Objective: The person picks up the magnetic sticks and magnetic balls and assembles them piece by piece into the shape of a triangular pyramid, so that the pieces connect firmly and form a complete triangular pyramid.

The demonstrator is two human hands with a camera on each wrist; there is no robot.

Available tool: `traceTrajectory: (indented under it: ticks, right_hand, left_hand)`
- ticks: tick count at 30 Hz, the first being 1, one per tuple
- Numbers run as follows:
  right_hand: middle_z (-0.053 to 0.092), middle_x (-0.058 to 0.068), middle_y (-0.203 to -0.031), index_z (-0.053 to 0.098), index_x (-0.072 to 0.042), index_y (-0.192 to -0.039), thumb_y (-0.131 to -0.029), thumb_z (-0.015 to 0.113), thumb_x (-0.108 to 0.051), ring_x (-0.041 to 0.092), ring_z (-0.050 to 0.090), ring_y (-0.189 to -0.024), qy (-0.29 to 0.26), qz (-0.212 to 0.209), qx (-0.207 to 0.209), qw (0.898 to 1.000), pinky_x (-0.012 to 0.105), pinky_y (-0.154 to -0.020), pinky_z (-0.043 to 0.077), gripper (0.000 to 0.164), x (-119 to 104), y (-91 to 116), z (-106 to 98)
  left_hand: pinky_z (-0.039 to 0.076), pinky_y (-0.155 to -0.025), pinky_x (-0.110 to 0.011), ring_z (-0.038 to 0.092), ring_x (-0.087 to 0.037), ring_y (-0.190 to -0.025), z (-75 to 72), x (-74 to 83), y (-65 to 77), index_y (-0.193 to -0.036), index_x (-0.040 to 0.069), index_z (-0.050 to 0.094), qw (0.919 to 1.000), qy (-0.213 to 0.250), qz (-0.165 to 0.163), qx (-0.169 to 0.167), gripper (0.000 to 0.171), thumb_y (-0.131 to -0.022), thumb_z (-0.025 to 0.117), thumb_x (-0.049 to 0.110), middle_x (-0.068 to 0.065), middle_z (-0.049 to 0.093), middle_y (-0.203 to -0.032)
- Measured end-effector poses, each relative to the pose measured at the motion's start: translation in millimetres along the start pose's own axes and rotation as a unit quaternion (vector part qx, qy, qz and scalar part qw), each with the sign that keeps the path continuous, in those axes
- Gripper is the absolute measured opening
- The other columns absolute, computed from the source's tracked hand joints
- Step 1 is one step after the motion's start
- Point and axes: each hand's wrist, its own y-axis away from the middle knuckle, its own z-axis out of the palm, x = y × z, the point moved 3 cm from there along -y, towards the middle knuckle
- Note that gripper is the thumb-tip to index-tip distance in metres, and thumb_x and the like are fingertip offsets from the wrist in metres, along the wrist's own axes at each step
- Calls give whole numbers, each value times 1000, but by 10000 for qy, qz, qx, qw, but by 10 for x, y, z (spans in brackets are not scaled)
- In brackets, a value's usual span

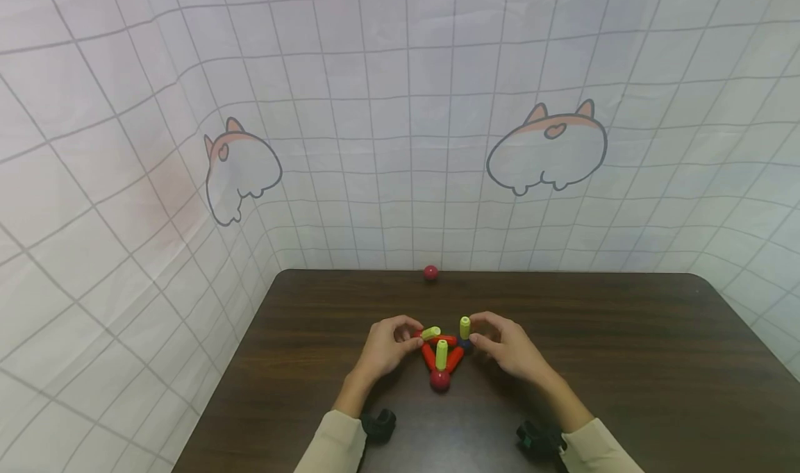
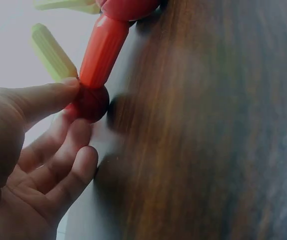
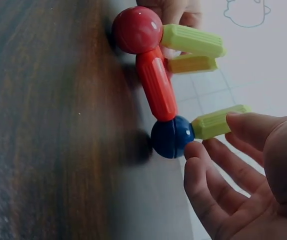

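Observation:
Red, blue and yellow-green toy rods and balls are joined in a triangle on the table. My left hand [image 1: 389, 349] pinches the far-left red ball [image 2: 92, 103], thumb near the foot of its tilted yellow-green rod [image 1: 430, 333]. My right hand [image 1: 507, 345], fingers loosely bent, is beside the blue ball [image 3: 171, 136] and its upright yellow-green rod [image 1: 465, 328]; whether it touches them is unclear. Red rods [image 1: 455, 360] form the triangle's sides. At the near corner a red ball [image 1: 440, 380] carries another upright yellow-green rod [image 1: 442, 355].
A loose red ball [image 1: 430, 272] lies at the far edge of the dark wooden table [image 1: 625, 362]. Behind the table hangs a white gridded cloth [image 1: 375, 146]. Black wrist straps show near both sleeves.

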Motion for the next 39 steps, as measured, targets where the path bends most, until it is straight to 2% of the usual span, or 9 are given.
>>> traceTrajectory:
  ticks: [6, 10, 14, 18, 21, 26, 30, 35, 39]
  right_hand:
    - [69, 9, -83, 63, -7, -129, -98, 69, -19, 24, 67, -70, -7, -210, 105, 9997, 32, -58, 55, 33, 4, 1, 59]
    - [67, 4, -79, 65, -8, -128, -98, 69, -20, 19, 65, -68, 103, -277, 84, 9995, 29, -60, 54, 33, -7, 6, 87]
    - [68, 4, -83, 65, -9, -132, -100, 67, -23, 17, 65, -71, 164, -299, -53, 9994, 30, -63, 56, 35, -5, 14, 94]
    - [70, 7, -87, 63, -9, -137, -102, 64, -25, 16, 65, -74, 199, -351, -182, 9990, 29, -62, 55, 38, 5, 7, 109]
    - [69, 6, -89, 61, -9, -139, -102, 63, -25, 15, 63, -74, 234, -398, -215, 9987, 27, -60, 53, 40, 5, 1, 125]
    - [65, -1, -79, 65, -11, -129, -101, 65, -26, 8, 59, -67, 454, -553, -111, 9974, 25, -59, 50, 32, -27, 4, 163]
    - [63, -1, -75, 65, -13, -121, -98, 69, -24, 4, 56, -61, 558, -625, 23, 9965, 25, -57, 48, 25, -36, 0, 201]
    - [71, 3, -94, 68, -15, -115, -96, 72, -24, 5, 57, -65, 556, -608, 166, 9965, 24, -60, 49, 22, -28, -9, 237]
    - [72, 1, -104, 69, -17, -114, -95, 74, -25, 6, 55, -69, 663, -538, 240, 9961, 24, -63, 47, 21, -29, -8, 252]
  left_hand:
    - [52, -65, -26, 64, -9, -72, 3, 16, 22, -113, 21, 74, 9995, 203, 34, -254, 19, -94, 76, 21, 4, 74, -88]
    - [54, -72, -30, 70, -11, -85, -30, 26, 45, -123, 21, 69, 9958, 451, 83, -793, 28, -96, 72, 19, 1, 76, -104]
    - [54, -77, -32, 69, -16, -97, -78, 27, 61, -133, 19, 64, 9873, 737, 158, -1396, 42, -92, 72, 16, -4, 71, -123]
    - [54, -83, -31, 67, -18, -103, -93, 14, 68, -139, 20, 61, 9813, 785, 152, -1754, 53, -90, 79, 26, -1, 65, -135]
    - [55, -83, -30, 66, -15, -101, -85, 3, 64, -137, 22, 62, 9820, 678, 125, -1759, 55, -87, 83, 34, 2, 67, -129]
    - [55, -75, -31, 67, -11, -91, -62, -11, 57, -123, 25, 68, 9854, 530, 176, -1610, 40, -87, 83, 33, 2, 72, -109]
    - [54, -72, -29, 66, -10, -91, -55, -15, 55, -111, 26, 71, 9863, 510, 261, -1544, 28, -86, 84, 30, 5, 71, -117]
    - [54, -72, -28, 66, -9, -90, -42, -23, 54, -104, 25, 72, 9859, 583, 318, -1539, 21, -87, 83, 27, 4, 70, -127]
    - [54, -69, -28, 66, -10, -88, -33, -26, 54, -104, 25, 73, 9859, 607, 285, -1532, 19, -88, 82, 26, 5, 73, -117]
